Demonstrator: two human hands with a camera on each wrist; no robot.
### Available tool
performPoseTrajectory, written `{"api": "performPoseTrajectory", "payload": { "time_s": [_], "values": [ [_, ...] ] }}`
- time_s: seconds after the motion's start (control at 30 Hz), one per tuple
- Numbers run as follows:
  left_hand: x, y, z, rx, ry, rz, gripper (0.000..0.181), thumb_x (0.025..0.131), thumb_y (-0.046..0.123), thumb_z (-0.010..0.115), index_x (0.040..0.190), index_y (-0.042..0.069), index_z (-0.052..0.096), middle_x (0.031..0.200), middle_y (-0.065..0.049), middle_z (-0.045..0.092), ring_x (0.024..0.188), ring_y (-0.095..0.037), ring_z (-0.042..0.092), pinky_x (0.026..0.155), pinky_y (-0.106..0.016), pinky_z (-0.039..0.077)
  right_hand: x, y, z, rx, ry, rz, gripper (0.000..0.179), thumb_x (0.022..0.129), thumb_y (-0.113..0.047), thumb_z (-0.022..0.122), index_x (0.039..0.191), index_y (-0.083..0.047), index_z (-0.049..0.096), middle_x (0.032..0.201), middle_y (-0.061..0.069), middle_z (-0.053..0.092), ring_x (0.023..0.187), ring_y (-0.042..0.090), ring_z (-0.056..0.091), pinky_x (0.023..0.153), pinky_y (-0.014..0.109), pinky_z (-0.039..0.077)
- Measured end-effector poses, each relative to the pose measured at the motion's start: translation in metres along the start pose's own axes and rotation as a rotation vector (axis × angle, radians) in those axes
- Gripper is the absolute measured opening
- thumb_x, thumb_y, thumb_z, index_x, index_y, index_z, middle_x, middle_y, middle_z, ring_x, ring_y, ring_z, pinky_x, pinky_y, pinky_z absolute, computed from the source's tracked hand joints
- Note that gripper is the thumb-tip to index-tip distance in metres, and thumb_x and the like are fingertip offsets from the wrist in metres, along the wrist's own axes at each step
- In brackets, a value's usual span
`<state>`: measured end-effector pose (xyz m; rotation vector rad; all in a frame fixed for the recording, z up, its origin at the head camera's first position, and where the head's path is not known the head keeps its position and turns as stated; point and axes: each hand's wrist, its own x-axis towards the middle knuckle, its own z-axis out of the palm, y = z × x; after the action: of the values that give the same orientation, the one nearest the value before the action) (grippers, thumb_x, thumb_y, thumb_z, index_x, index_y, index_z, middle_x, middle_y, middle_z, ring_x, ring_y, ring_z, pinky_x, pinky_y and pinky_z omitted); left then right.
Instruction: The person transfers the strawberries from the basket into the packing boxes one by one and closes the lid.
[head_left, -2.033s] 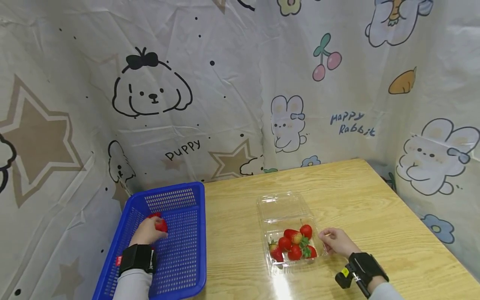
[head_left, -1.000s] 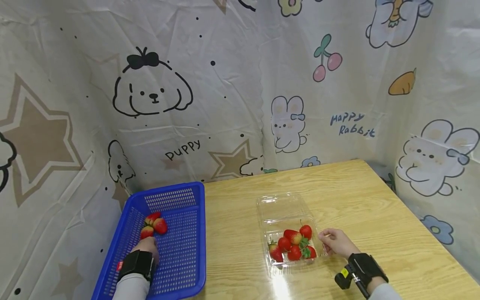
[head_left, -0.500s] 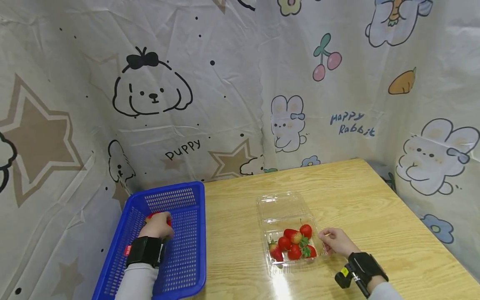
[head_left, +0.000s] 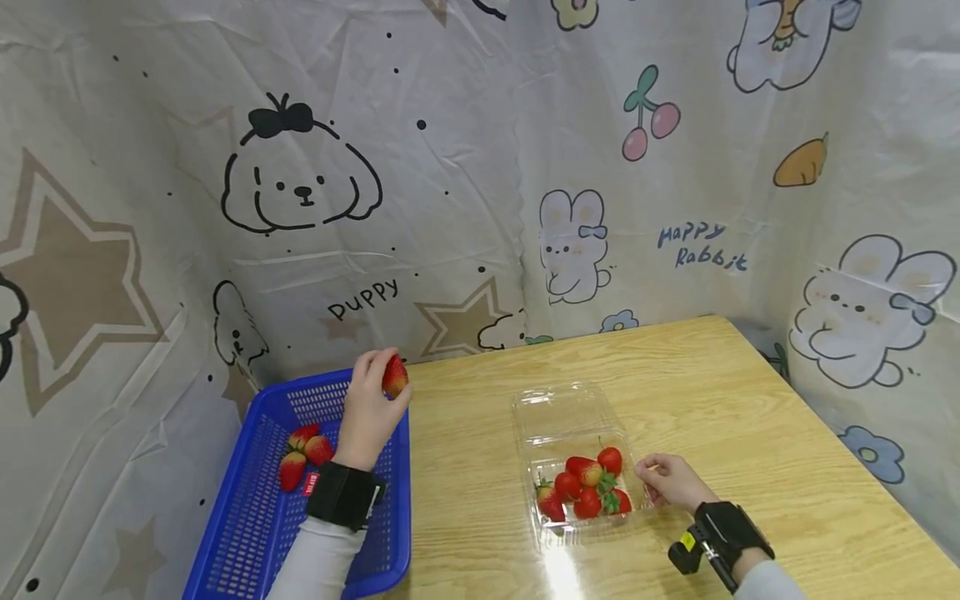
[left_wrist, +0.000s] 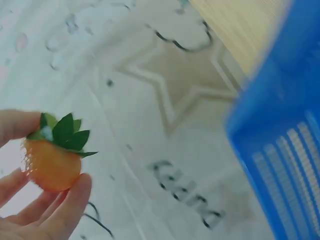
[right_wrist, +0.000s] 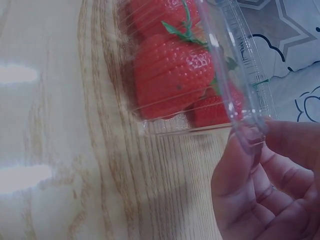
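Note:
My left hand pinches a strawberry above the right side of the blue basket. In the left wrist view this strawberry shows green leaves and an orange-red body between thumb and fingers. Inside the basket lie three more strawberries, grouped at its left. On the table, a clear plastic clamshell box stands with its lid laid back, several strawberries filling its near half. My right hand pinches the rim at the box's right side; the right wrist view shows thumb and finger on that clear edge.
The wooden table spreads between basket and box and off to the right. A printed curtain hangs behind and at both sides, close to the basket's left and far edges.
My left hand picked a strawberry out of the basket's group, then rose and moved right and away with it, uncovering the three others. My right hand stays on the box rim.

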<state>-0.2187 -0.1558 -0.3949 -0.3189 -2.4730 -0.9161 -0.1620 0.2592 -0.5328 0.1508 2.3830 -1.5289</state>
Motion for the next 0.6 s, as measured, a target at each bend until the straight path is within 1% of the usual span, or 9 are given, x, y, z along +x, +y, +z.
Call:
{"api": "performPoseTrajectory", "payload": {
  "time_s": [0.03,0.1,0.17,0.23,0.3,0.4,0.5,0.6],
  "values": [
    [0.001,0.005,0.005,-0.017,0.035,0.033,0.05,0.076,0.002,0.069,0.122,0.004,0.051,0.118,-0.019,0.045,0.101,-0.035,0.055,0.079,-0.045,0.051,0.0,0.0,0.0,0.001,-0.003,-0.004,0.026,0.094,-0.013,0.049,0.105,0.011,0.051,0.061,0.004,0.049,0.056,0.016,0.05,0.053,0.034,0.049],
    [0.002,0.015,0.014,-0.045,0.086,0.092,0.05,0.074,-0.001,0.07,0.12,0.004,0.052,0.116,-0.018,0.046,0.1,-0.034,0.056,0.078,-0.043,0.052,0.0,0.0,-0.001,0.004,-0.006,-0.009,0.026,0.094,-0.012,0.048,0.105,0.011,0.051,0.061,0.004,0.049,0.056,0.016,0.051,0.053,0.034,0.05],
    [0.004,0.024,0.024,-0.062,0.116,0.141,0.05,0.073,-0.002,0.07,0.119,0.004,0.053,0.115,-0.018,0.047,0.1,-0.033,0.056,0.078,-0.042,0.052,0.0,-0.001,-0.001,0.003,-0.006,-0.009,0.026,0.094,-0.012,0.049,0.105,0.011,0.051,0.061,0.004,0.049,0.056,0.015,0.051,0.053,0.034,0.05],
    [0.004,0.032,0.034,-0.079,0.13,0.171,0.05,0.072,-0.003,0.071,0.118,0.004,0.053,0.114,-0.018,0.047,0.1,-0.033,0.056,0.078,-0.04,0.052,0.0,-0.001,-0.001,0.002,-0.006,-0.009,0.027,0.094,-0.012,0.049,0.105,0.011,0.051,0.061,0.004,0.049,0.056,0.015,0.051,0.053,0.034,0.05],
    [0.003,0.04,0.045,-0.1,0.126,0.184,0.049,0.072,-0.003,0.071,0.117,0.004,0.053,0.115,-0.017,0.047,0.101,-0.032,0.056,0.079,-0.039,0.052,0.0,-0.001,-0.001,0.001,-0.005,-0.011,0.027,0.094,-0.012,0.049,0.105,0.012,0.051,0.061,0.004,0.049,0.056,0.015,0.051,0.053,0.034,0.05],
    [-0.001,0.051,0.06,-0.128,0.1,0.177,0.049,0.071,-0.003,0.072,0.117,0.005,0.054,0.115,-0.016,0.048,0.101,-0.03,0.056,0.081,-0.037,0.051,0.0,-0.001,-0.001,0.005,-0.008,-0.017,0.026,0.094,-0.012,0.049,0.105,0.012,0.051,0.061,0.003,0.049,0.056,0.015,0.051,0.053,0.034,0.05],
    [-0.007,0.06,0.075,-0.154,0.054,0.162,0.049,0.071,-0.002,0.072,0.116,0.004,0.054,0.115,-0.016,0.048,0.099,-0.029,0.057,0.081,-0.036,0.051,0.0,-0.001,0.0,0.011,-0.009,-0.014,0.026,0.094,-0.012,0.049,0.105,0.012,0.051,0.061,0.003,0.05,0.056,0.015,0.051,0.053,0.034,0.05],
    [-0.014,0.066,0.09,-0.177,0.012,0.147,0.048,0.071,-0.001,0.072,0.115,0.003,0.054,0.114,-0.017,0.048,0.096,-0.029,0.058,0.078,-0.037,0.053,0.0,-0.001,0.0,0.013,-0.007,-0.012,0.026,0.094,-0.012,0.049,0.105,0.012,0.051,0.061,0.003,0.05,0.056,0.015,0.051,0.053,0.033,0.05]
  ]
}}
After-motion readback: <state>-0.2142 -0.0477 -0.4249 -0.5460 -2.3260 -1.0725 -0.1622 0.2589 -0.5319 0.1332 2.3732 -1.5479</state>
